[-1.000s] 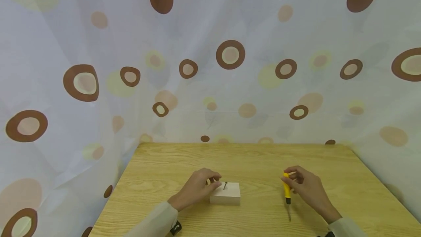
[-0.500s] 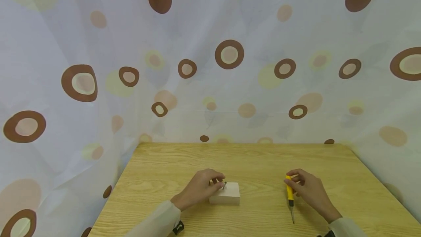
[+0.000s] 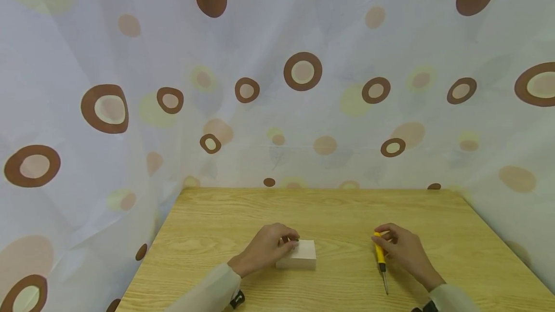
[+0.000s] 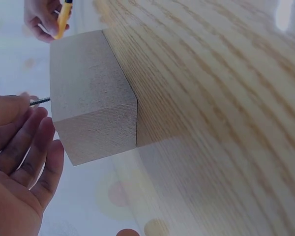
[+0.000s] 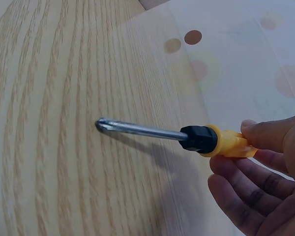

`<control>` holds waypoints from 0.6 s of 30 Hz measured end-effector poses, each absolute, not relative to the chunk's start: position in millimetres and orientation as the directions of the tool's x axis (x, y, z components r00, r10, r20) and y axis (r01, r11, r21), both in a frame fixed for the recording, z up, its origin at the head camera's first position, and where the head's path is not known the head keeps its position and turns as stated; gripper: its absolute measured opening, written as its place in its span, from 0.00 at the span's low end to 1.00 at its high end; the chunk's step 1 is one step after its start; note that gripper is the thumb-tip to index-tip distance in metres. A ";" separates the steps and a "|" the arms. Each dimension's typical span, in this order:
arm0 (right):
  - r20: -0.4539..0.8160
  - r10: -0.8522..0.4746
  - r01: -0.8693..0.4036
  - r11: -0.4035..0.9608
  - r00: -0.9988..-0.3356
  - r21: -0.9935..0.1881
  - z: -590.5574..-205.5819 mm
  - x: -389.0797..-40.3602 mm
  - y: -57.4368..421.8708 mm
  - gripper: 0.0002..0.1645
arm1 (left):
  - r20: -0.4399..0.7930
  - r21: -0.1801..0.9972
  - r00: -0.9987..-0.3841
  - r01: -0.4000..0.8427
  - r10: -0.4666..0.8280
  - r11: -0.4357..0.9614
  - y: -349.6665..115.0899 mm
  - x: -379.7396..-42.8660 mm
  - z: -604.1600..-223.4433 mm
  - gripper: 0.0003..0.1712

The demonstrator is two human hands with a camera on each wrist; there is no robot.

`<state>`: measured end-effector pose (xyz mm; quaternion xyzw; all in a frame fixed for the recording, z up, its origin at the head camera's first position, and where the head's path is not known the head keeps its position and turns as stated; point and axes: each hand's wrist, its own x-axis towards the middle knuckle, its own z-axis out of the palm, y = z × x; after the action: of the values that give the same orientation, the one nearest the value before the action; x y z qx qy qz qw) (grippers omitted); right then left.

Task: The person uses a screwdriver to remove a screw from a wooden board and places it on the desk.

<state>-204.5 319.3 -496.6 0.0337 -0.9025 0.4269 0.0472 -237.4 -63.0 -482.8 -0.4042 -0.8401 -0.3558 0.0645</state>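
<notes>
A pale wooden block (image 3: 297, 263) lies on the wood-grain table, a thin threaded screw (image 4: 40, 101) standing up from its top face. My left hand (image 3: 270, 248) pinches the screw's upper end between thumb and finger; the head is hidden there, and the other fingers curve beside the block. Off to the right, my right hand (image 3: 406, 255) holds a screwdriver (image 3: 379, 253) by its yellow handle, with the thumb and fingers near the handle's end. Its metal shaft (image 5: 150, 131) points down toward the table, below a black collar.
The wood-grain table (image 3: 338, 211) runs back to a white sheet (image 3: 260, 119) with brown and cream circles, which also hangs along both sides. Light sleeves (image 3: 208, 290) and dark wrist straps show at the lower edge.
My left hand has moved slightly right, and its fingertips have closed on the screw, which showed beside them earlier. The screwdriver has tilted a little, its tip shifting slightly right.
</notes>
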 end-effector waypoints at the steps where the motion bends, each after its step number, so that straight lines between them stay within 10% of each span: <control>1: 0.114 -0.020 -0.101 0.636 -0.993 -0.765 -496.8 -205.0 319.2 0.23 | 0.393 0.549 -0.665 0.723 0.635 0.419 -62.8 -237.5 -482.5 0.08; 18: 0.124 -0.029 -0.112 0.660 -0.992 -0.743 -500.9 -208.7 318.6 0.21 | 0.364 0.540 -0.677 0.713 0.640 0.447 -57.7 -238.0 -482.7 0.07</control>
<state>-208.7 318.6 -500.9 0.0386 -0.9095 0.4108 0.0507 -238.0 -57.7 -482.7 -0.3985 -0.8489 -0.3431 0.0533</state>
